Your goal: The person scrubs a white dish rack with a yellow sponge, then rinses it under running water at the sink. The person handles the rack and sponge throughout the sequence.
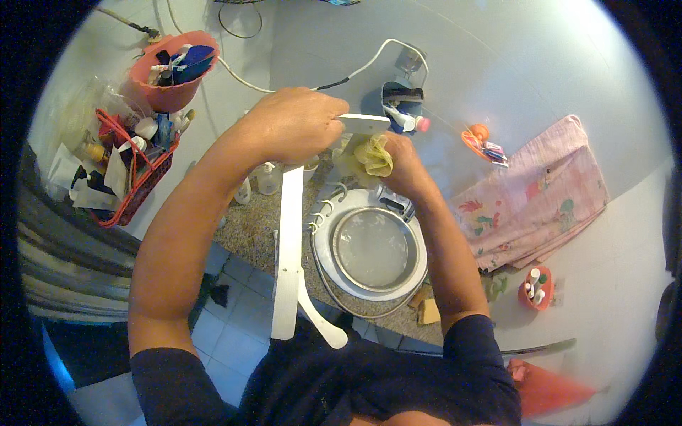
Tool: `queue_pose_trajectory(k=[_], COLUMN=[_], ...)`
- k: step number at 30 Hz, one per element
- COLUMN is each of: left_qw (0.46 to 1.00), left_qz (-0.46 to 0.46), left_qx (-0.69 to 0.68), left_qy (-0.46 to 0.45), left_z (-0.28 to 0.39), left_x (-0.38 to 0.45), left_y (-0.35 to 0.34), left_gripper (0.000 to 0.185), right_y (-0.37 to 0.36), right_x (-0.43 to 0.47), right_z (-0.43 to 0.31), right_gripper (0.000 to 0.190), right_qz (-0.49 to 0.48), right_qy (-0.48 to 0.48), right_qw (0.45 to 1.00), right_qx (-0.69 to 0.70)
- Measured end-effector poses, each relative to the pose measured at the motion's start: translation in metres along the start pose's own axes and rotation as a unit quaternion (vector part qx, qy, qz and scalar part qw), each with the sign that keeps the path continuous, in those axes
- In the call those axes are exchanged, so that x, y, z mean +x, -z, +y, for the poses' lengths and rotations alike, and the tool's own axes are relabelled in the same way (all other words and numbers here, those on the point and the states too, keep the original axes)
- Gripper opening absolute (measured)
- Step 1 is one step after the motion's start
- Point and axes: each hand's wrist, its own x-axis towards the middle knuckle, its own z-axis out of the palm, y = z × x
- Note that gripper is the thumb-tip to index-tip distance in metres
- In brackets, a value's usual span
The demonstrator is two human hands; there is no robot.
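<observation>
My left hand [298, 125] is closed on the upper part of a white flat-barred frame [290, 229]. One long bar hangs down from it towards my body, with a curved arm at its lower end. A short white end piece [370, 123] sticks out between my hands. My right hand [407, 168] grips a yellow mesh scrubber [374, 155] against or close beside the frame; the exact contact is hidden. Below my hands, a round metal bowl of cloudy water [375, 249] sits in a white washbasin [327, 255].
The basin is set in a speckled stone counter [250, 223] with bottles behind and a yellow sponge [428, 312] at the right. Filled pink [176, 96] and red baskets [152, 183] hang at left. A blue-grey holder, a white cable and a pink towel [538, 197] are on the walls.
</observation>
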Motion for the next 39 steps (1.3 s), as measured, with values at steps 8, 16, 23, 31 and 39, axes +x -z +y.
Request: queue_pose_trajectory(k=[8, 16, 23, 31, 39], left_qw=[1.0, 0.999, 0.997, 1.0, 0.998], left_qz=[-0.012, -0.031, -0.059, -0.026, -0.051], left_qx=[0.01, 0.015, 0.0, 0.007, 0.016], left_qy=[0.015, 0.025, 0.056, 0.015, 0.028], left_z=[-0.009, -0.004, -0.001, -0.012, -0.007], left_x=[0.001, 0.004, 0.003, 0.007, 0.009], left_y=[0.002, 0.006, 0.014, 0.007, 0.015], left_gripper=[0.028, 0.032, 0.033, 0.032, 0.033], right_y=[-0.017, -0.031, -0.017, -0.033, -0.014], right_x=[0.002, -0.007, 0.003, -0.003, 0.01], right_z=[-0.001, 0.023, 0.016, 0.027, 0.012], right_gripper=[0.019, 0.018, 0.02, 0.021, 0.023], right_qz=[0.042, 0.076, -0.009, 0.078, -0.022], right_qy=[-0.002, -0.121, -0.076, -0.17, -0.144], right_qw=[0.998, 0.979, 0.974, 0.942, 0.969], right_qx=[0.043, 0.144, 0.212, 0.278, 0.198])
